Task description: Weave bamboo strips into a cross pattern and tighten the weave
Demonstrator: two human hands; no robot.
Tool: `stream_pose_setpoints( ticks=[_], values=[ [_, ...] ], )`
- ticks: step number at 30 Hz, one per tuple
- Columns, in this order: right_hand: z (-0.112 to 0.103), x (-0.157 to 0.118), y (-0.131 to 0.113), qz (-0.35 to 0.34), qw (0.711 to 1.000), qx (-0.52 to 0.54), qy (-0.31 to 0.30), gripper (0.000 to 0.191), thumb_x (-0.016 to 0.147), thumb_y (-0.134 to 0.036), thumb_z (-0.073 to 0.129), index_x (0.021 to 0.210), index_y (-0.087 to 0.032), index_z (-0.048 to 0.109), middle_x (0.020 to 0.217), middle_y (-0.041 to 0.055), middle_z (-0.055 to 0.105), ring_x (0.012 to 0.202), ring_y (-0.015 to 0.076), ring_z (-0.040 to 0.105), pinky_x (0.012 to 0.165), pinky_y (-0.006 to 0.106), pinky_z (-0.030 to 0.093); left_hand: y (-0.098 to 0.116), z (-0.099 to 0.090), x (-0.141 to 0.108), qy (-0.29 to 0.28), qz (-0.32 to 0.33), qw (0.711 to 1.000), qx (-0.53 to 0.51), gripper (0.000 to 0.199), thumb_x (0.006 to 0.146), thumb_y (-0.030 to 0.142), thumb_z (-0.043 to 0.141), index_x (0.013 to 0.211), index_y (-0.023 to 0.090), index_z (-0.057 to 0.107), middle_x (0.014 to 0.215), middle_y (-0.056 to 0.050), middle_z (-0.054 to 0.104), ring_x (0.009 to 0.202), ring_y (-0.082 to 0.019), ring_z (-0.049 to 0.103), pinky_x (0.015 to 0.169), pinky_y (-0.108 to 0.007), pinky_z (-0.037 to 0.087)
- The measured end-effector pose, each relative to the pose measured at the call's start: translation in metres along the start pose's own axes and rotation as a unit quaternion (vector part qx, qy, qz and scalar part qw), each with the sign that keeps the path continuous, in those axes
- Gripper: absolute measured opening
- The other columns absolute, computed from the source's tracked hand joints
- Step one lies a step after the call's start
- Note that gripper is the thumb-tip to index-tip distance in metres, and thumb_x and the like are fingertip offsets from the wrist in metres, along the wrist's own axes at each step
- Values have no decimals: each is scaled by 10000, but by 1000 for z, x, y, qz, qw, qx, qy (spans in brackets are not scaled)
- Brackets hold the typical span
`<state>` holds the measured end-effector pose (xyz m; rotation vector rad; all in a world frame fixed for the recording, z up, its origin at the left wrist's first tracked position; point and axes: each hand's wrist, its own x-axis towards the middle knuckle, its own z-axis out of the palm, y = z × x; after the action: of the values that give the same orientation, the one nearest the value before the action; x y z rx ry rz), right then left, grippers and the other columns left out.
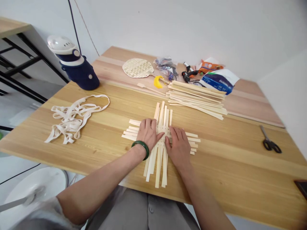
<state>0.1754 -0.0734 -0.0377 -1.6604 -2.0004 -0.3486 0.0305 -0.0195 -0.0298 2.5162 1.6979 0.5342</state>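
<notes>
Flat pale bamboo strips (159,159) lie crossed in a loose woven square on the wooden table (227,166). My left hand (148,134), with a green bangle (142,149) on its wrist, lies flat on the strips left of the crossing. My right hand (178,148) presses on them just right of it, fingertips close to my left hand. Neither hand grips anything. Much of the crossing is hidden under my palms. Behind the weave lies a stack of loose bamboo strips (198,99).
A woven round fan (137,68), a glue gun (189,75), plastic packets (166,67) and a blue-and-white bag (219,81) sit on a raised board (249,95) at the back. White cloth tape (72,118), black-handled scissors (270,143) and a dark blue helmet-like object (80,72) rest nearby.
</notes>
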Motion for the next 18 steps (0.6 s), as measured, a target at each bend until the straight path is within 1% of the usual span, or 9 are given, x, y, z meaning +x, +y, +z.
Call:
stream_pose_setpoints(
  ticks=[3, 5, 8, 10, 11, 12, 14, 16, 18],
  values=[
    [-1, 0, -1, 4, 1000, 4, 5, 362, 934, -248, 499, 1244, -80, 579, 1136, 142, 666, 1095, 268, 570, 1077, 475, 439, 1, -3, 2, -18, 3, 1000, 3, 486, 865, 468, 644, 1140, 77, 559, 1062, -161, 563, 1020, -313, 485, 950, -456, 431],
    [-2, -1, -1, 6, 1000, 3, 5, 376, 929, -235, 490, 1258, -68, 565, 1187, 159, 649, 1146, 280, 555, 1091, 492, 421, -1, -7, 1, -23, 8, 1000, -5, 507, 872, 472, 629, 1162, 62, 556, 1065, -168, 566, 1039, -319, 490, 970, -460, 430],
    [-2, -3, -1, 0, 1000, 0, 4, 406, 939, -226, 466, 1305, -63, 528, 1291, 169, 613, 1252, 286, 506, 1127, 504, 381, -7, -13, -2, 11, 18, 1000, -18, 534, 891, 475, 594, 1244, 80, 524, 1126, -167, 562, 1109, -329, 501, 1058, -513, 375],
    [-1, -4, -1, -6, 1000, 2, 3, 409, 952, -233, 454, 1320, -65, 518, 1295, 165, 618, 1264, 275, 506, 1139, 499, 367, -14, -15, -7, 31, 34, 998, -31, 501, 902, 454, 577, 1265, 113, 516, 1195, -164, 554, 1187, -334, 490, 1123, -554, 304],
    [0, -5, 0, -7, 1000, 4, 2, 410, 957, -240, 450, 1322, -66, 517, 1284, 165, 626, 1256, 269, 515, 1141, 498, 366, -18, -15, -9, 31, 49, 997, -43, 477, 904, 435, 576, 1264, 128, 516, 1224, -162, 550, 1217, -332, 482, 1140, -563, 285],
    [1, -5, 0, -5, 1000, 7, 2, 411, 962, -248, 444, 1325, -69, 516, 1274, 166, 631, 1246, 266, 523, 1139, 501, 367, -21, -14, -11, 25, 66, 996, -60, 459, 902, 414, 581, 1265, 140, 515, 1244, -159, 545, 1238, -330, 476, 1143, -564, 290],
    [2, -6, 0, 0, 1000, 12, -1, 418, 965, -259, 434, 1333, -78, 510, 1265, 171, 633, 1234, 265, 530, 1130, 508, 376, -28, -11, -15, 8, 96, 991, -97, 479, 889, 385, 602, 1290, 147, 492, 1264, -159, 533, 1248, -322, 476, 1121, -551, 346],
    [3, -6, 0, 2, 1000, 15, -3, 423, 963, -259, 433, 1339, -79, 504, 1260, 175, 630, 1227, 268, 530, 1117, 505, 393, -32, -6, -17, 10, 94, 988, -119, 568, 870, 395, 633, 1332, 118, 450, 1281, -184, 504, 1257, -330, 467, 1093, -537, 393],
    [2, -5, 0, 4, 1000, 20, -8, 429, 960, -259, 435, 1343, -78, 499, 1263, 178, 621, 1226, 273, 522, 1105, 501, 408, -34, -2, -18, 26, 75, 990, -121, 652, 848, 436, 662, 1345, 86, 428, 1282, -207, 480, 1287, -354, 429, 1084, -542, 404]
  ],
)
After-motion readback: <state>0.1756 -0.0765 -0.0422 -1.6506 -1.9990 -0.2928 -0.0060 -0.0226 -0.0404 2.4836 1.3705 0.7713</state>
